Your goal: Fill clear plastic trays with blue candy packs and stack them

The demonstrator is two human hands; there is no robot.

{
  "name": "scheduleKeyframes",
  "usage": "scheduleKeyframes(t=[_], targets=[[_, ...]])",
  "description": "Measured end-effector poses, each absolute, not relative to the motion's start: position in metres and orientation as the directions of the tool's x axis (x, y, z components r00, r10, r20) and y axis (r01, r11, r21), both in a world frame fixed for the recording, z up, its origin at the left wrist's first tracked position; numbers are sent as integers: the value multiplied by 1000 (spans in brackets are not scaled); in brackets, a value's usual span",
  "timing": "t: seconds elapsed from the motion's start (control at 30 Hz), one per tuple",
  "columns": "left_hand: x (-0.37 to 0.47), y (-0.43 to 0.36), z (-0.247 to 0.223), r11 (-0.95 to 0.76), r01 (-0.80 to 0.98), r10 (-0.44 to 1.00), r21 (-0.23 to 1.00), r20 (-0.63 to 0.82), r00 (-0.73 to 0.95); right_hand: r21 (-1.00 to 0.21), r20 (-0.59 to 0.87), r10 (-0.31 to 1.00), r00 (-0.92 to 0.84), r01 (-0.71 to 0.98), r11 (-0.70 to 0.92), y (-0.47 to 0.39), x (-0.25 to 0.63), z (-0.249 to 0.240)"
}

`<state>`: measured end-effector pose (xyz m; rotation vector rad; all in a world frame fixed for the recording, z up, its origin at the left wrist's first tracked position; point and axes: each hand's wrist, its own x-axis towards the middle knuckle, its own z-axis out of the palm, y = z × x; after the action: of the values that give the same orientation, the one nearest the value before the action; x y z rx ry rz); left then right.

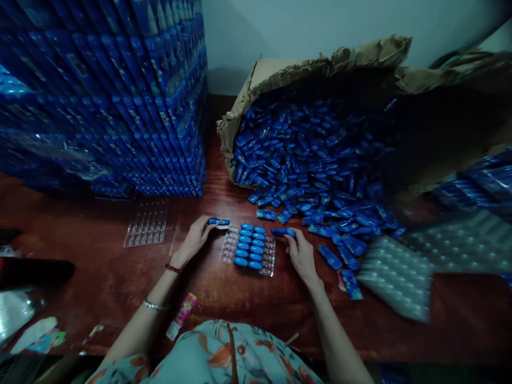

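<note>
A clear plastic tray [269, 264] with rows of moulded hollows lies in front of me, its two middle columns filled with small blue bottles [242, 246]. To its upper left, my left hand [197, 234] pinches one blue bottle [220, 221] by its end. On the other side my right hand [301, 255] grips another blue bottle [283, 232] just beyond the tray's right corner. Both held bottles lie sideways. The outer columns of the tray show bare hollows.
A torn cardboard box [244, 101] spills a heap of blue bottles [304, 160] onto the table. Tall stacks of packed blue trays [160, 106] rise at left. One clear tray [147, 223] lies at left, more trays [396, 277] at right. A pink wrapper [182, 316] lies near me.
</note>
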<state>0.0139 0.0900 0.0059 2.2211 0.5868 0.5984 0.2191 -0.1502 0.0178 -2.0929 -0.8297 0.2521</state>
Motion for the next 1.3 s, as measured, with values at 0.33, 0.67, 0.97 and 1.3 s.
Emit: scheduleKeyframes(t=[0.33, 0.67, 0.97, 1.3], targets=[[39, 80, 27, -862, 258, 292, 437, 11, 956, -524, 65, 826, 560, 723, -449, -140, 216, 10], [70, 65, 70, -992, 42, 23, 122, -152, 988, -71, -210, 902, 377, 914, -398, -117, 213, 47], [81, 106, 59, -882, 115, 14, 458, -218, 976, -287, -164, 907, 388, 861, -420, -129, 221, 43], [200, 64, 53, -931, -8, -66, 365, -145, 987, -365, 15, 458, 889, 432, -825, -93, 274, 20]])
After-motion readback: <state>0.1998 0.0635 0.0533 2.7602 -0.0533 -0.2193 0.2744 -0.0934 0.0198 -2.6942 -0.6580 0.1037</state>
